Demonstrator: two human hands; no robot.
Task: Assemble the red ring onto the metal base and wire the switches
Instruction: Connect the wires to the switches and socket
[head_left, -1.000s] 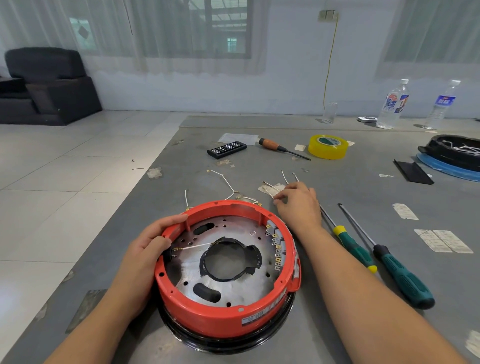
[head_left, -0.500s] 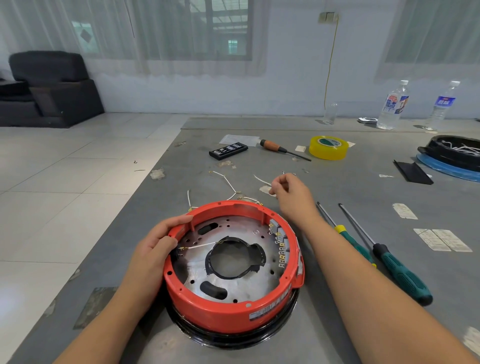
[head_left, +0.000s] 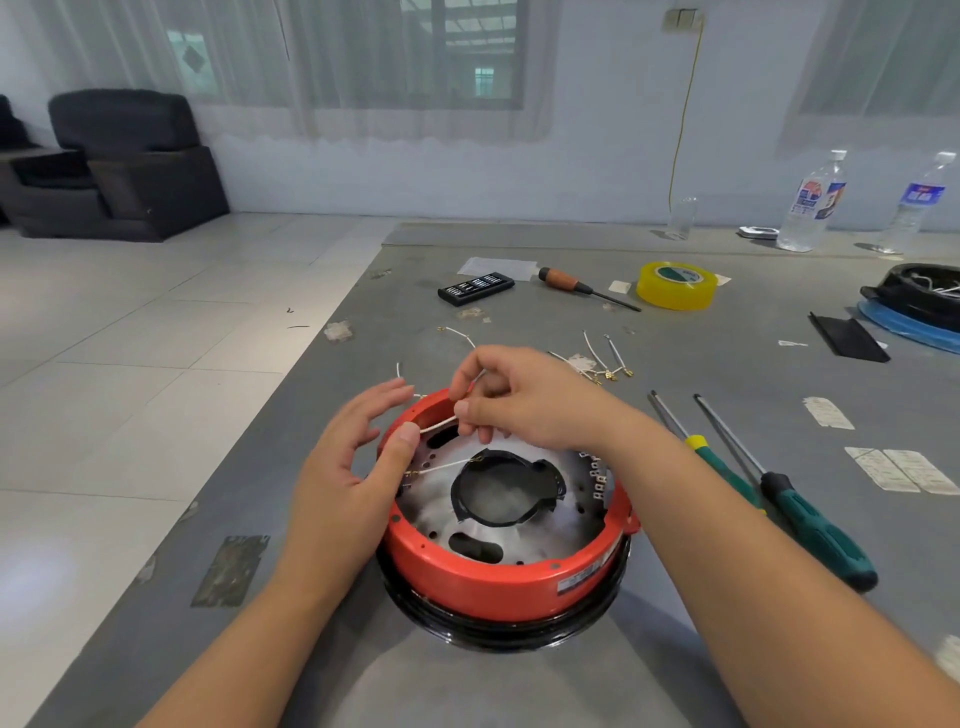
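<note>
The glossy red plastic ring sits nearest me on the round silver metal base, which has a dark-rimmed hole in its middle, all resting on the flat grey table. My left hand rests against the ring's left rim, fingers loosely spread, thumb touching a thin white wire. My right hand pinches that wire above the ring's far side (it hides the rim there). Right of my forearm lie two long green-handled screwdrivers, side by side. Beyond my hands, loose white wires with brass terminals lie scattered. Farther off sit a black bit case, a wooden-handled screwdriver and a yellow tape roll.
</note>
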